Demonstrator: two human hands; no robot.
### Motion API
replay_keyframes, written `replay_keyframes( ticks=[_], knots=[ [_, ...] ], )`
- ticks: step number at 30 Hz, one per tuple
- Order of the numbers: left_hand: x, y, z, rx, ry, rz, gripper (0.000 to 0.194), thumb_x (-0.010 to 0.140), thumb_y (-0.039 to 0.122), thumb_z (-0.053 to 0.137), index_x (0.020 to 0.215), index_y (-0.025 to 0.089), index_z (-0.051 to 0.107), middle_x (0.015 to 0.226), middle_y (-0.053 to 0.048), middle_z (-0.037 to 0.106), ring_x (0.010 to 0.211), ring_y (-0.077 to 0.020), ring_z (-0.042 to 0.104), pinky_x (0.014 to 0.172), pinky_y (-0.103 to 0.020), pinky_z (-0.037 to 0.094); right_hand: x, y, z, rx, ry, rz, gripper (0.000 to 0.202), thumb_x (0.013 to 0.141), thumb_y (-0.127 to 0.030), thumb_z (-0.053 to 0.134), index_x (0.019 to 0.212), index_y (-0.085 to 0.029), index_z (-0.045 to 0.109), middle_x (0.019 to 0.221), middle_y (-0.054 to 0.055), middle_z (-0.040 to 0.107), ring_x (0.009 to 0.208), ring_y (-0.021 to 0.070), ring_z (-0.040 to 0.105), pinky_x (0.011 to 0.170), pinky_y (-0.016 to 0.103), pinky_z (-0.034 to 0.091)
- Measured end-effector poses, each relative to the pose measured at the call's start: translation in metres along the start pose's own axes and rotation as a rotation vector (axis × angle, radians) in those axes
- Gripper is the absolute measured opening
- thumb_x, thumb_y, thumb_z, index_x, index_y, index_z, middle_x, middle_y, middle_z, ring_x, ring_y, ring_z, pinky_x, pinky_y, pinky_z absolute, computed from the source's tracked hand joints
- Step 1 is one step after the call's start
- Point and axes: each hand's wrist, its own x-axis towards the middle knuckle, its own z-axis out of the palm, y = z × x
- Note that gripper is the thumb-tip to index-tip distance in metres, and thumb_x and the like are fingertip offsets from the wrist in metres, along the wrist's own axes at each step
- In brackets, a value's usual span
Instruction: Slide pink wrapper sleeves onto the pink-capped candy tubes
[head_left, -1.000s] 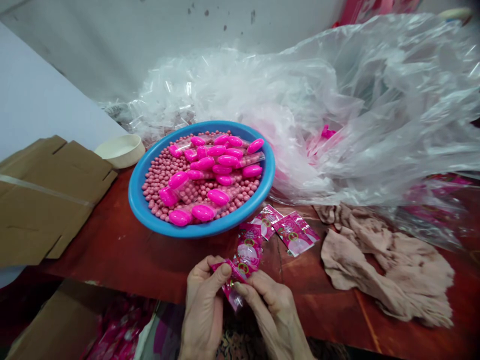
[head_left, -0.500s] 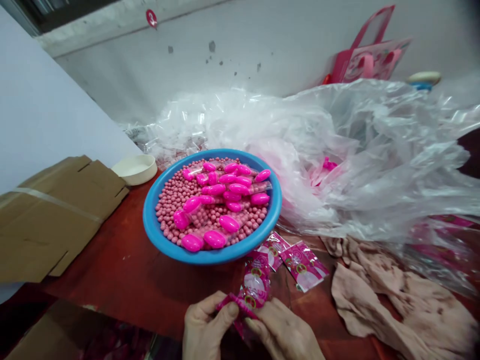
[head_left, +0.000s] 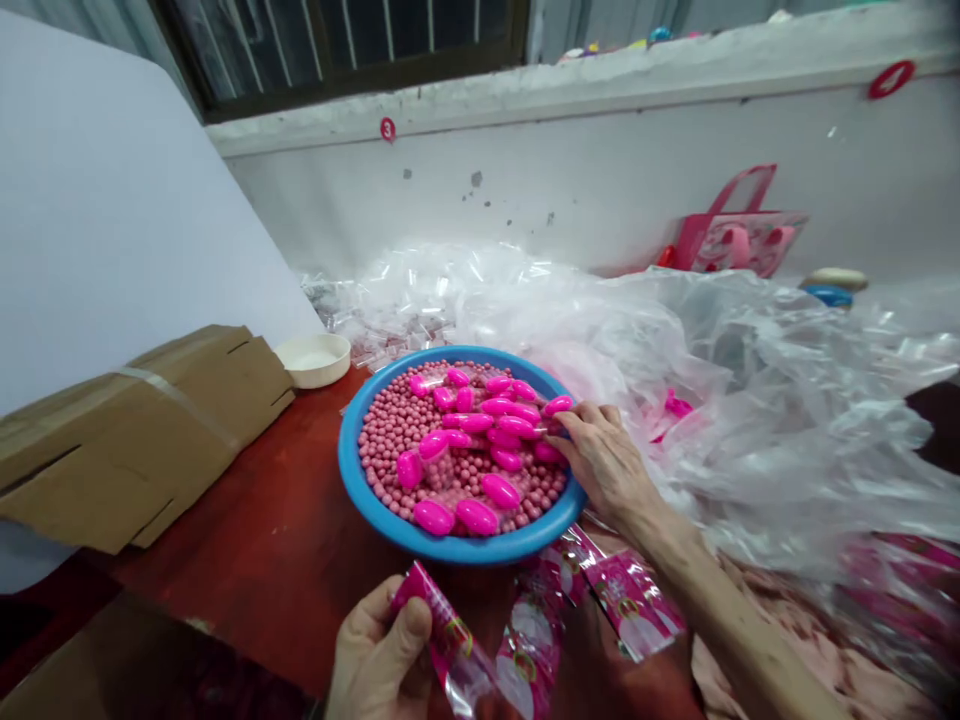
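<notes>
A blue bowl [head_left: 360, 478] on the red table holds small pink beads and several capped tubes [head_left: 480, 425] with bright pink caps. My right hand [head_left: 604, 455] reaches over the bowl's right rim, its fingertips pinching a tube near a pink cap. My left hand [head_left: 375, 655] is at the bottom edge, gripping a pink printed packet [head_left: 442, 635] by its top. Other pink packets [head_left: 630, 600] lie on the table just in front of the bowl.
Crumpled clear plastic sheeting [head_left: 750, 400] covers the right and back. A folded cardboard box [head_left: 142, 430] and a white dish [head_left: 315, 360] sit at the left. A beige cloth [head_left: 847, 670] lies at the lower right; a pink bag [head_left: 731, 235] leans on the wall.
My right hand left the packet and reached up into the bowl. My left hand keeps the packet alone. The view tilted upward, showing the wall and window.
</notes>
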Motion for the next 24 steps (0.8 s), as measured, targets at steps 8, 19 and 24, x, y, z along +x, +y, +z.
replay_keyframes(
  ticks=[8, 19, 24],
  knots=[
    [0.008, 0.033, 0.021, -0.070, -0.018, 0.273, 0.024, 0.051, 0.030, 0.085, 0.064, 0.016, 0.071, 0.055, 0.002, 0.069, 0.042, -0.0063, 0.057, 0.048, -0.017, 0.052, -0.003, 0.010, 0.003, -0.051, -0.070, -0.083, 0.010, 0.086, -0.023, 0.050, 0.085, -0.015, 0.058, 0.091, 0.013, 0.055, 0.082, 0.0264, 0.044, 0.065, 0.035, 0.036],
    [0.011, 0.036, 0.033, -0.137, -0.035, 0.355, 0.018, 0.058, 0.023, 0.082, 0.069, 0.015, 0.072, 0.060, 0.002, 0.072, 0.048, -0.0072, 0.062, 0.049, -0.014, 0.053, -0.024, -0.009, -0.014, 0.079, 0.108, 0.034, 0.037, 0.091, -0.046, 0.038, 0.084, -0.017, 0.059, 0.076, 0.010, 0.063, 0.074, 0.0265, 0.057, 0.066, 0.039, 0.043],
    [0.012, 0.031, 0.037, -0.129, -0.045, 0.359, 0.020, 0.059, 0.026, 0.082, 0.071, 0.014, 0.072, 0.062, 0.001, 0.072, 0.049, -0.0080, 0.062, 0.046, -0.014, 0.051, -0.067, -0.040, -0.045, 0.242, 0.289, 0.131, 0.040, 0.089, -0.055, 0.044, 0.094, -0.019, 0.060, 0.082, 0.006, 0.063, 0.067, 0.0202, 0.064, 0.058, 0.032, 0.049]
  ],
)
